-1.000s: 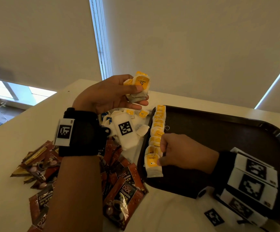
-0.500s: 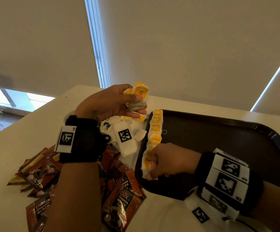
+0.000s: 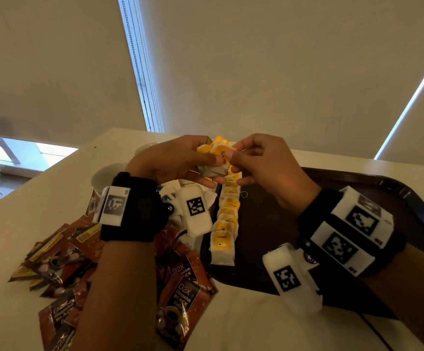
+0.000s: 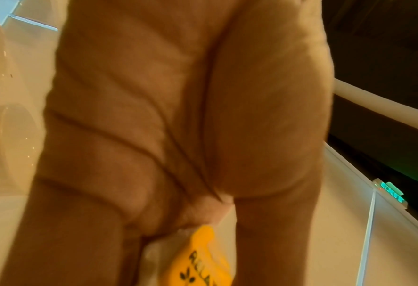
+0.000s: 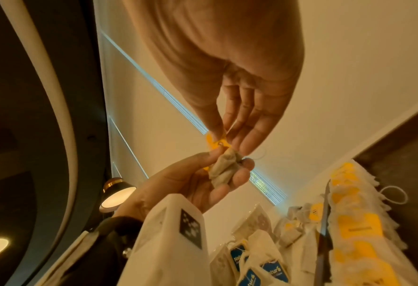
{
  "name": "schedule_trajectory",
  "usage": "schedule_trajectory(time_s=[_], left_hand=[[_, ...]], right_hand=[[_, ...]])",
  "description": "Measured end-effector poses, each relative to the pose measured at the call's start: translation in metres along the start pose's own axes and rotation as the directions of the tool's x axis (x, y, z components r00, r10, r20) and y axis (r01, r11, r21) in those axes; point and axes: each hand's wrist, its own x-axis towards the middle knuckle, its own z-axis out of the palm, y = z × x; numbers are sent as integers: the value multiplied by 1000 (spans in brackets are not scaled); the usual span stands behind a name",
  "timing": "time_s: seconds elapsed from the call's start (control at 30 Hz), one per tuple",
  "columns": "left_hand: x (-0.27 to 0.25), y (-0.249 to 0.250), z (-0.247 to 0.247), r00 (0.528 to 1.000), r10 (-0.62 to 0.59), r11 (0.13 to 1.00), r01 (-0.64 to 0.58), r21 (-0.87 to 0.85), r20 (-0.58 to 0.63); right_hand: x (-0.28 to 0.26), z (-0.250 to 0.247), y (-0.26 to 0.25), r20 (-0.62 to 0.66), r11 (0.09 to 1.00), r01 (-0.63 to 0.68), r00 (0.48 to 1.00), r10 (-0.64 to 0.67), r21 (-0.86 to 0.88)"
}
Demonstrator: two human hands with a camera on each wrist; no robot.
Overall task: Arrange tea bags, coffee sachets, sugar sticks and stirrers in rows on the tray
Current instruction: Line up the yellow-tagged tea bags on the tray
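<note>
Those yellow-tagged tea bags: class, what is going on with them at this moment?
A person is laying tea bags out on a dark tray. The left hand holds a small bunch of yellow-tagged tea bags above the table, and the right hand pinches one bag from that bunch. One row of yellow-tagged tea bags already lies along the tray's left edge. Coffee sachets and blue-tagged tea bags wait loose on the table beside the tray.

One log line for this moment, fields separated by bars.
left hand: holds bunch of yellow-tagged tea bags | right hand: pinches one bag | dark tray: one row
</note>
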Motion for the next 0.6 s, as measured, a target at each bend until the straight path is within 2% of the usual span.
schedule_trajectory(time_s=[0.23,0.47,0.6], left_hand=[[2,2,5,999,44,996,-42,-79,19],[7,0,2,994,39,985,-56,-165,-104],[4,0,-3,988,37,981,-64,-181,-147]], right_hand=[[0,-13,1,7,998,-33,999,33,45],[2,-39,-7,50,967,-143,990,135,213],[0,-51,4,56,967,-237,971,232,93]])
